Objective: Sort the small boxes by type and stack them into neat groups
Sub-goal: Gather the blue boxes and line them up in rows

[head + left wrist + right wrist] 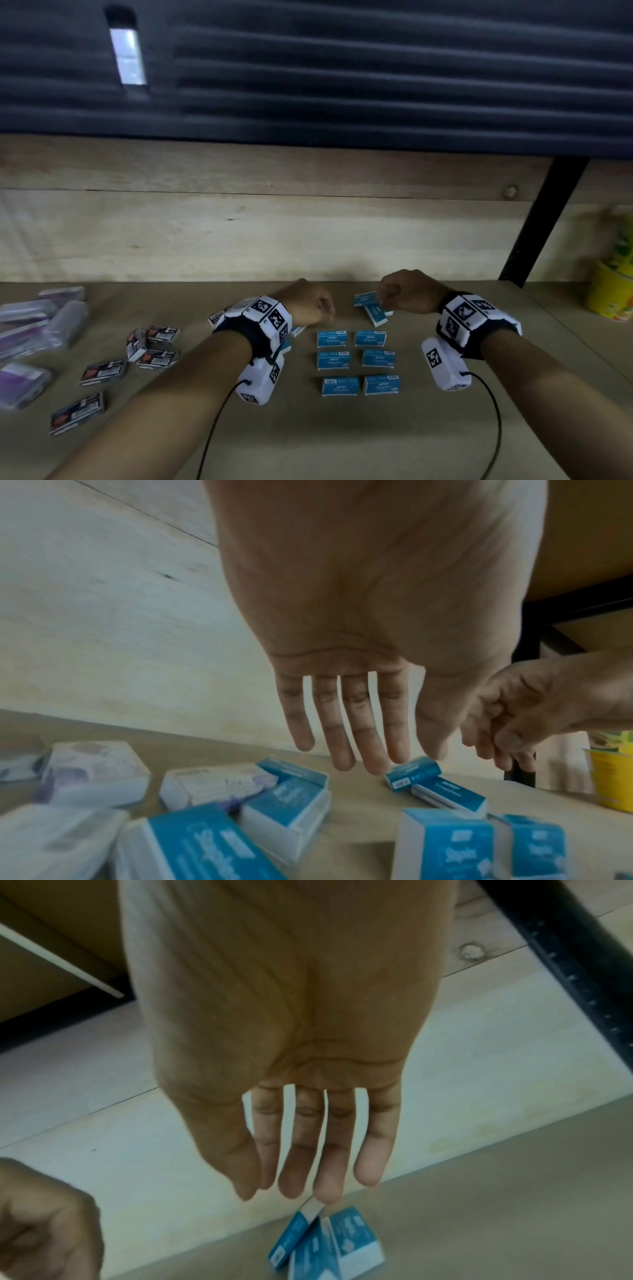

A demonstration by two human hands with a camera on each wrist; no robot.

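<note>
Six blue staple boxes (333,359) lie flat in a tidy two-column grid on the wooden table. Behind the grid sits a loose cluster of blue boxes (373,310) (329,1242) (431,783). My right hand (394,294) (308,1177) hovers over that cluster with straight fingers pointing down, holding nothing; whether its middle fingertip touches a box's white end I cannot tell. My left hand (317,305) (359,750) hangs empty, fingers straight, left of the cluster. More blue boxes (291,804) lie below the left wrist. Black boxes (157,334) are scattered to the left.
Purple-and-clear packets (65,318) (95,769) are piled at the far left. A yellow cup (609,291) stands at the right edge beside a black post (544,219). A wooden back wall (239,233) closes off the table behind the boxes.
</note>
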